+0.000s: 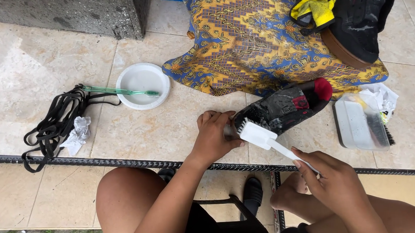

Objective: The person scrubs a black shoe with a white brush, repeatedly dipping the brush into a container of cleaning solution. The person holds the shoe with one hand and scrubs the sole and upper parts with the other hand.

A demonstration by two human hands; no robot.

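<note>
— Two hands busy, which does what?

— My left hand [216,134] steadies the wet black shoe insole [285,108] on the tiled floor [162,127], fingers curled and pinching its near end. My right hand [331,181] has its fingers closed around the handle of the white brush [259,134], bristles touching the insole.

— And around it?

— Beyond the insole lies a patterned cloth [255,41] with a black shoe [363,21] on it. A clear tub [359,124] sits to the right; a white plate [143,85] bearing a green toothbrush [119,91], and black laces [56,124], lie well to the left.
</note>
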